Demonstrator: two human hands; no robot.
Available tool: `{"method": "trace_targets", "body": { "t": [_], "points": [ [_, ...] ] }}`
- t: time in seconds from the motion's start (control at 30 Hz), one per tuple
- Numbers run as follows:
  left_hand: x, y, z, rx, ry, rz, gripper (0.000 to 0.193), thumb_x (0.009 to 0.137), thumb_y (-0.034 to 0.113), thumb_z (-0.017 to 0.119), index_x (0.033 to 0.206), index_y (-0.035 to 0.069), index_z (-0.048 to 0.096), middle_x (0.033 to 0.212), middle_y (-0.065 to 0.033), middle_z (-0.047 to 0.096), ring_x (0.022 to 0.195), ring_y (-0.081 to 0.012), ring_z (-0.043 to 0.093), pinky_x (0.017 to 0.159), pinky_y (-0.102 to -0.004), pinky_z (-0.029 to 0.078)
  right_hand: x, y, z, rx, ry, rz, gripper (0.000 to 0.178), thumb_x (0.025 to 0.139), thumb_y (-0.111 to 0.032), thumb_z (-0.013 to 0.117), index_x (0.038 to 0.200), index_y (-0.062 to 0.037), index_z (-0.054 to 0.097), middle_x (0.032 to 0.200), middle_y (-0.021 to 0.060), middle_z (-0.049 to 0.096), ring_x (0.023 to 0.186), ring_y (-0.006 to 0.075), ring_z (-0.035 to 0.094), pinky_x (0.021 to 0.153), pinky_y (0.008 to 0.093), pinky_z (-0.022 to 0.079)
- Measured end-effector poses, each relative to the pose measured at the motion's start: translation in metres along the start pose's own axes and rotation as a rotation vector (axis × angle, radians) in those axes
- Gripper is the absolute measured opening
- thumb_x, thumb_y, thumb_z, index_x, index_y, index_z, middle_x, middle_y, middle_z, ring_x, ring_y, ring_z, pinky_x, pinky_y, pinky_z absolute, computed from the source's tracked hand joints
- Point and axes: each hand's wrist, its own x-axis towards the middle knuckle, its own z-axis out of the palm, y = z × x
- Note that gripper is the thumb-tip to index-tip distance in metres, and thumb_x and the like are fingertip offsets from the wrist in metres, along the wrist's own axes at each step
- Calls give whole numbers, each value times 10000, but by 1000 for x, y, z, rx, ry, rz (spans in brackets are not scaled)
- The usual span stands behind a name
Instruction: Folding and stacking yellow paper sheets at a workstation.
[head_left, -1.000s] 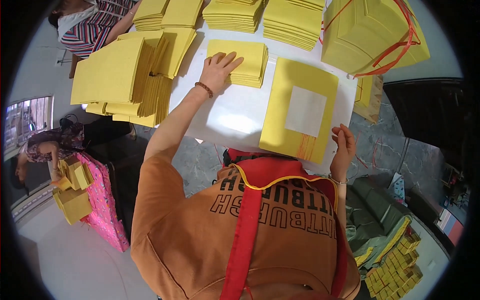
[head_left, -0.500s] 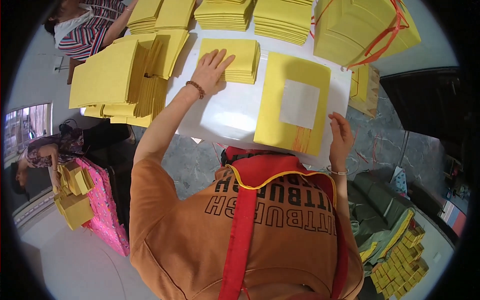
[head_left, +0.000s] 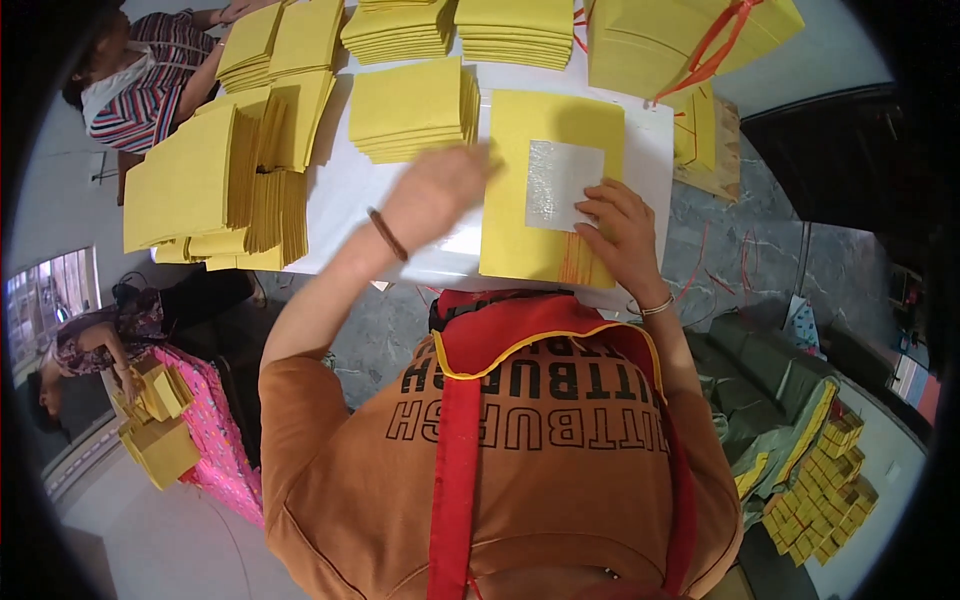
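A yellow paper sheet or folder (head_left: 507,215) lies flat before me, bearing a whitish square patch (head_left: 560,185) with thin red strings below it. My right hand (head_left: 622,232) rests over the patch's right edge, its fingers bent and apart; I see nothing held in it. Over the left edge of the yellow sheet is my left hand (head_left: 437,200), smeared by motion, so its fingers do not read clearly. Just beyond that hand sits a small stack of folded yellow papers (head_left: 405,108).
More yellow stacks fill the left side (head_left: 185,180) and far edge of the white table (head_left: 345,225). A large yellow bundle (head_left: 660,45) with red ribbon stands far right. One person (head_left: 150,85) is at the far left; another (head_left: 100,330) handles yellow papers on a pink surface.
My left hand has left the small stack and come right and nearer, to the yellow sheet. My right hand has moved left from beside the sheet onto its patch.
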Motion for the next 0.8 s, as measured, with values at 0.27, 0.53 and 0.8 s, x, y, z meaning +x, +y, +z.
{"method": "trace_targets", "body": {
  "t": [0.27, 0.53, 0.8],
  "points": [
    [0, 68, 14, -10, -122, 60, 351, 796, 262, 625, 1081, 63, 576, 1078, -95, 573, 994, -226, 528, 799, -354, 416, -1, 16, 1, 406, -49, 54, 177, 814, -162, 623, 977, -94, 636, 1115, 48, 577, 1168, 257, 451, 976, 374, 338],
    [6, 53, 25, -667, 51, -468, 195, 863, 187, 593, 895, -3, 624, 657, -135, 589, 535, -235, 551, 522, -311, 439, -3, 20, -6, 753, -95, 323, 413, 974, -298, 323, 1090, -16, 601, 1170, 102, 556, 1237, 227, 384, 1029, 336, 284],
    [1, 31, 52, -960, 158, -589, 274, 895, 257, 566, 915, -10, 625, 564, -8, 479, 539, -64, 403, 501, -246, 376, -13, 25, 2, 697, -92, 231, 463, 830, -226, 615, 1230, -25, 500, 1354, 117, 397, 1256, 252, 367, 1043, 336, 282]
  ]
}}
